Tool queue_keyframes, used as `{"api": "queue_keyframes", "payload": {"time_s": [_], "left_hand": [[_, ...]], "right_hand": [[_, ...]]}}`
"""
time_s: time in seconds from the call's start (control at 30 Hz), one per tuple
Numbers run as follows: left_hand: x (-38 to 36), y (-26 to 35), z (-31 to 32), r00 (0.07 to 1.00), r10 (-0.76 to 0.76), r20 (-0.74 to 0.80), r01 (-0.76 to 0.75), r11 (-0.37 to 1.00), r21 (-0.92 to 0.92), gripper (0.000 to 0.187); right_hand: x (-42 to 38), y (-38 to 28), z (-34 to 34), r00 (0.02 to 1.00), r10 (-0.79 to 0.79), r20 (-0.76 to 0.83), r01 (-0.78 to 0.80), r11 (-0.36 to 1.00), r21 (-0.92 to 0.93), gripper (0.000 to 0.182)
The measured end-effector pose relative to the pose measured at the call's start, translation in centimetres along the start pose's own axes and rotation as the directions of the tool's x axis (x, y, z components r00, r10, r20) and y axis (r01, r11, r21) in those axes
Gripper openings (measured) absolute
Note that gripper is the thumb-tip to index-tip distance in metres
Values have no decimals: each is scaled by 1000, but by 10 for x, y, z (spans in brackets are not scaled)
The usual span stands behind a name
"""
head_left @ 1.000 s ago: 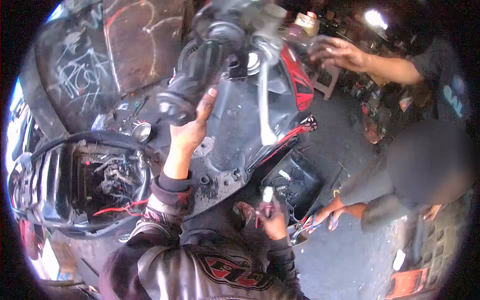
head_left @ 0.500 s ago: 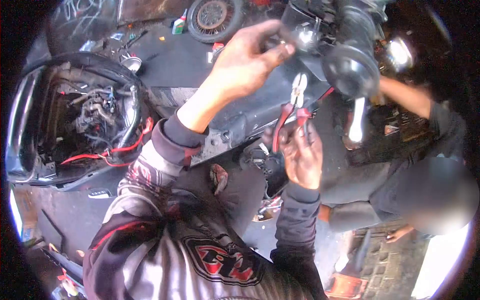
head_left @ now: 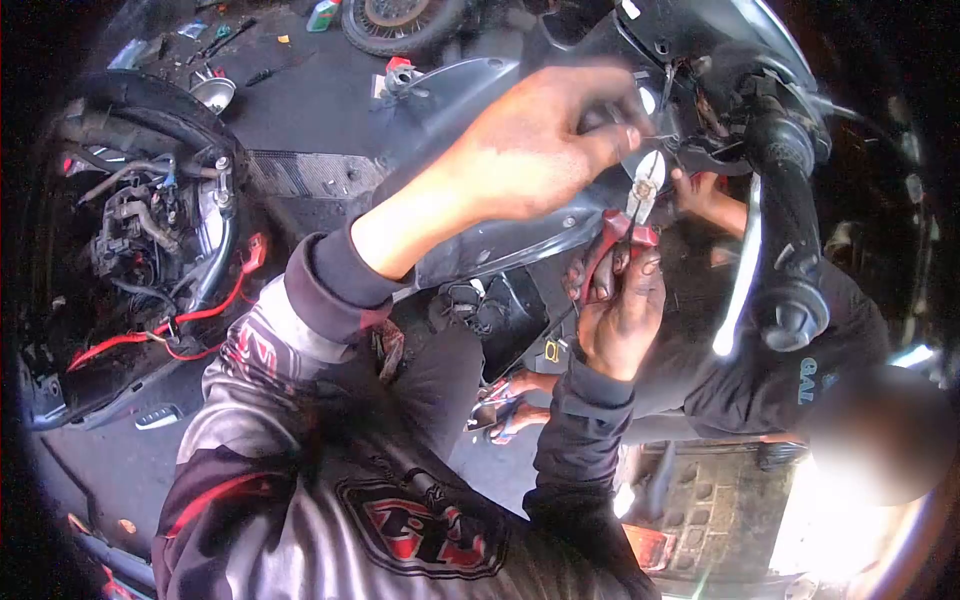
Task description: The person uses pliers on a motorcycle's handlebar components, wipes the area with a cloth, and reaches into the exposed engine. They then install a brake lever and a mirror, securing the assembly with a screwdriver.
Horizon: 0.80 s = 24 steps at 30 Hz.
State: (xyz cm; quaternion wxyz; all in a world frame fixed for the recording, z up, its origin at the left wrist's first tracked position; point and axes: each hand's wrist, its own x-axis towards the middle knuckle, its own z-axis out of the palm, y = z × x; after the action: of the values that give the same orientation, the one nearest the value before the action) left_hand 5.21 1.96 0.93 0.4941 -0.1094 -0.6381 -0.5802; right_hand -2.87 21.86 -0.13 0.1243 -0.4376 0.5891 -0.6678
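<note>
Pliers: red-handled steel cutting pliers (head_left: pixel 628 215), centre-right of the head view, jaws up at thin wires under the handlebar.
Right hand (head_left: pixel 620 315): yours, wrapped round the handles.
Left hand (head_left: pixel 535 150): pinching a fine wire.
Handling: stiff, light; grip low on the handles.

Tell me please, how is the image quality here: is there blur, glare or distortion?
Head view: strong fisheye bending, with dark rounded corners. The left hand is soft from motion blur, while the right hand and its pliers look sharper. Bright glare washes out the lower right corner. The opened engine bay at left sits in shade, yet its red wires still show.
</note>
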Motion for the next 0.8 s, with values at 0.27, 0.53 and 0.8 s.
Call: {"api": "queue_keyframes", "payload": {"time_s": [0.27, 0.53, 0.8], "left_hand": [[3, -10, 2, 999, 39, 3, -39, 995, -96, 22], [3, -7, -1, 999, 43, 21, -41, 995, -87, 23], [2, -6, 2, 1000, -24, 2, 24, 992, -121, 20]], "right_hand": [[6, 0, -7, 982, 166, 86, -186, 925, 331, 51], [8, 0, -7, 984, 144, 104, -167, 950, 264, 53], [7, -3, 1, 994, -107, -8, 99, 939, -330, 54]]}}
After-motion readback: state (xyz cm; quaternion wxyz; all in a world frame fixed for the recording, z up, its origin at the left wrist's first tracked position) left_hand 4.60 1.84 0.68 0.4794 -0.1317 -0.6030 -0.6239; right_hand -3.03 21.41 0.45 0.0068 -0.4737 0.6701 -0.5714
